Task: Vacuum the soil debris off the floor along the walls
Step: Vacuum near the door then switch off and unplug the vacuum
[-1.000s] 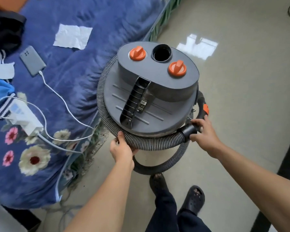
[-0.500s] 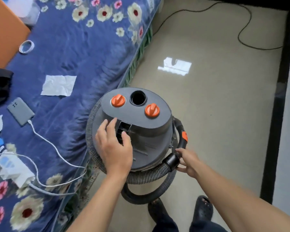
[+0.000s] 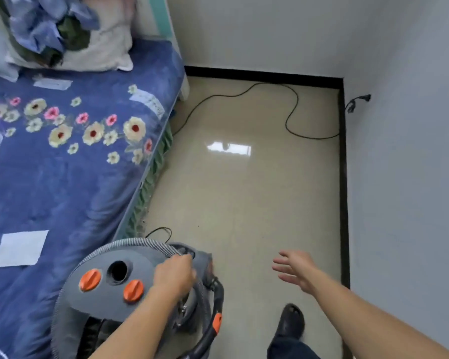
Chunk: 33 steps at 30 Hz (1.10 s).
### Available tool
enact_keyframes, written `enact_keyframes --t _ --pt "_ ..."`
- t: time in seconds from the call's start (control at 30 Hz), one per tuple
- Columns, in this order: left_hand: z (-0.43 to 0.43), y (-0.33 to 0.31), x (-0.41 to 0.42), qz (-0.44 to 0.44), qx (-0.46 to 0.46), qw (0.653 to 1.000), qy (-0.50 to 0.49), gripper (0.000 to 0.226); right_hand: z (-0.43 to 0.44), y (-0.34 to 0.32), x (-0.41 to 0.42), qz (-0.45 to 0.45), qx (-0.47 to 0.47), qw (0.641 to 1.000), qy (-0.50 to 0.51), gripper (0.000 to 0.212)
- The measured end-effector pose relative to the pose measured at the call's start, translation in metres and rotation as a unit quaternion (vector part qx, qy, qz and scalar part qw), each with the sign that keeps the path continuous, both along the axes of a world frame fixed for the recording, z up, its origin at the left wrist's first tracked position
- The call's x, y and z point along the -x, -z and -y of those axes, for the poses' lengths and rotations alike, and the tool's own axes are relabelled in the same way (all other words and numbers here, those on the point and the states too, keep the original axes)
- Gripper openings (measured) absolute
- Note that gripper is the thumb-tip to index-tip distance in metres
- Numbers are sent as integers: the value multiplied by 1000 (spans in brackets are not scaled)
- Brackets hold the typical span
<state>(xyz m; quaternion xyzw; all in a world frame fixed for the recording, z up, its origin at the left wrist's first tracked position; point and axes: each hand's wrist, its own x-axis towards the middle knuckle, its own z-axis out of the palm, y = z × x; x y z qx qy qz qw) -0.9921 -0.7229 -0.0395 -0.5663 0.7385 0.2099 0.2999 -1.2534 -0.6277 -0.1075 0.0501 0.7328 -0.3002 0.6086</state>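
Note:
A grey canister vacuum (image 3: 109,294) with two orange knobs and a round port on top stands at the lower left, beside the bed. A ribbed grey hose (image 3: 130,243) coils around its body, and a black tube with an orange clip (image 3: 216,323) curves down its right side. My left hand (image 3: 175,274) is closed over the vacuum's handle on top. My right hand (image 3: 294,268) hovers over the floor to the right, fingers spread, holding nothing. Small dark specks of soil (image 3: 143,216) lie along the bed's base.
A bed with a blue flowered cover (image 3: 62,177) fills the left side, with papers and a pillow on it. A black power cord (image 3: 290,115) snakes over the beige floor to a plug on the right wall. Black skirting (image 3: 344,190) lines the walls. My shoe (image 3: 290,322) is below.
The view has tilted up toward the far wall. My left hand stays closed on the vacuum's top handle. My right hand has let go of the hose end and now hangs open.

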Motion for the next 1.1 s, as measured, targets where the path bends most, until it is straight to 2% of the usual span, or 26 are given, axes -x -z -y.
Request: enact_keyframes --t 0.1,0.2,0.4,0.7,0.93,1.1 --pt "35 -20 86 -55 -19 998 -10 33 36 -40 87 -57 21 998 34 18" --pt "72 -43 163 -112 9 994 15 33 72 -78 151 -94 26 993 64 16" --pt "157 -76 270 -152 38 986 56 32 157 -117 230 -89 52 990 97 19" --pt "348 -60 409 -152 46 978 134 31 316 -98 361 -93 63 974 197 26" --pt "444 -72 526 -154 15 967 202 30 376 -89 453 -92 33 955 279 22" --pt "508 -47 623 -156 -1 960 233 30 435 -45 528 -82 5 944 321 22"
